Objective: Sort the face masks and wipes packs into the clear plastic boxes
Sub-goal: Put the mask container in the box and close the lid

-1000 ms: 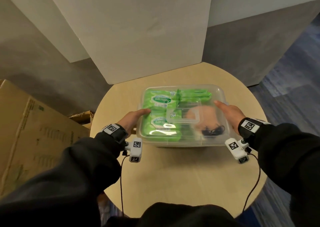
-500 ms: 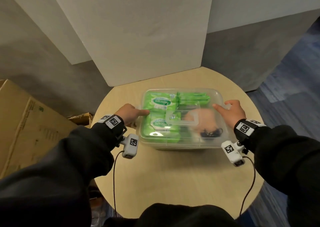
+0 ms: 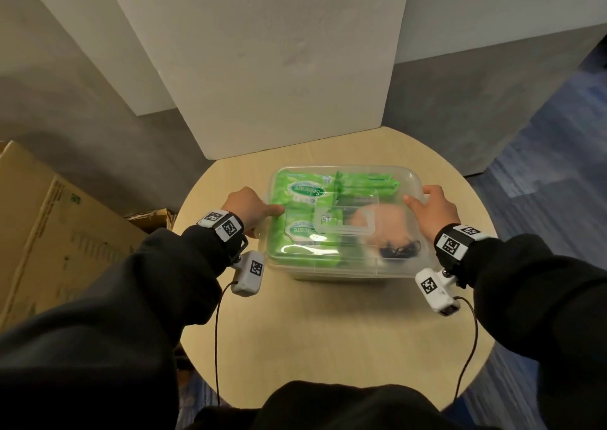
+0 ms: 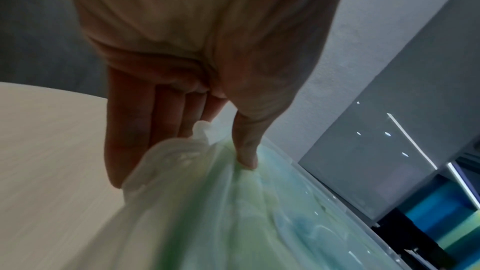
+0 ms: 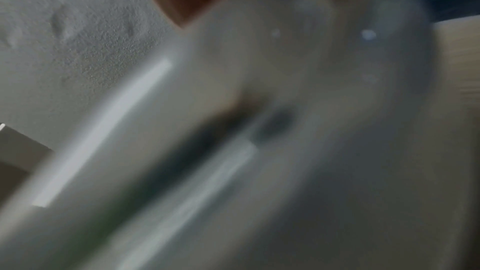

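clear box (image 3: 345, 272) | lidded | green wipes packs (image 3: 305, 193) inside

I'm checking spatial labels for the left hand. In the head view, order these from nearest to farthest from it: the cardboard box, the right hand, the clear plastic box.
1. Clear plastic box: gripped at its left edge by the left hand.
2. Right hand: across the box, on its right edge.
3. Cardboard box: far left, off the table.

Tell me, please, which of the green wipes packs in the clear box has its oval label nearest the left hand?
The near-left wipes pack, whose oval label lies just right of the left hand; the other labelled pack sits behind it, farther back.
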Available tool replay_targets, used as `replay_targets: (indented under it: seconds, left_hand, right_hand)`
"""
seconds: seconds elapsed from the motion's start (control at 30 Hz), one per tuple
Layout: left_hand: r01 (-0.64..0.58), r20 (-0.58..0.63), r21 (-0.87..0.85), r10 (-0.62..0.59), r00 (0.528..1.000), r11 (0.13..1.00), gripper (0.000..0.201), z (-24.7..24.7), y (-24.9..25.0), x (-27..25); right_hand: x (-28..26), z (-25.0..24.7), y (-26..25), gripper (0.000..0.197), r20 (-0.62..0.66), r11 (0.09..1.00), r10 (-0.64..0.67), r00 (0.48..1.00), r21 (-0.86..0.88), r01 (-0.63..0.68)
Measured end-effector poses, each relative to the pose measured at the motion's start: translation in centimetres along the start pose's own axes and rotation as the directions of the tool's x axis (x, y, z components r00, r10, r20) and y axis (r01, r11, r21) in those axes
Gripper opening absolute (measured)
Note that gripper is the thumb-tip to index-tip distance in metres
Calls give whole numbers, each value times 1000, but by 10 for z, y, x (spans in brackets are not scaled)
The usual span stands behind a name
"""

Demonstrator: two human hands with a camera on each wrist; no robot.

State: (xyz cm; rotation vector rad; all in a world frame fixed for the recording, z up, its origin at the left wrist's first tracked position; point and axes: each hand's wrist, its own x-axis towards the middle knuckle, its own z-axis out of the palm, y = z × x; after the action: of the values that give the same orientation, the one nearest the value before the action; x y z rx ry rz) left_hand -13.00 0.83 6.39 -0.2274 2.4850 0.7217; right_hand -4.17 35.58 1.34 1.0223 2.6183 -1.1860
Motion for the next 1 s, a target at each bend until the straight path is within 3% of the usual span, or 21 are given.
replay_targets:
  seconds: [0.33, 0.47, 0.53, 0.6, 0.67, 0.73, 0.9, 1.0]
  left_hand:
    - [77, 159, -291, -31, 987, 954, 51, 3, -10, -5]
    - [51, 78, -401, -21, 997, 915, 47, 14, -22, -6]
    - [-31, 0, -349, 33, 999, 937, 51, 23, -29, -6]
    - [-147, -73, -269, 132, 989, 952, 67, 36, -41, -9]
    - [-310, -151, -190, 284, 947, 932, 82, 50, -51, -19]
    - [-449, -170, -138, 425, 889, 883, 80, 60, -58, -29]
    - [-429, -159, -90, 412, 897, 899, 81, 59, -66, -27]
    - [-405, -257, 150, 431, 865, 902, 85, 52, -58, -33]
  right_hand:
    - [17, -1, -22, 45, 71, 995, 73, 995, -74, -67]
    - [9, -13, -12, 74, 161, 998, -30, 986, 61, 20]
    - [-7, -17, -4, 92, 230, 990, -140, 963, 55, 131]
    - [-26, -14, 3, 113, 335, 961, -228, 914, -71, 266]
    - [-39, -10, 7, 129, 391, 922, -231, 891, -205, 329]
    - [-34, -9, 3, 137, 402, 913, -231, 886, -226, 341]
    - [-5, -14, -21, 144, 511, 883, -302, 805, -168, 438]
    - [-10, -13, -29, 126, 493, 818, -365, 790, -235, 525]
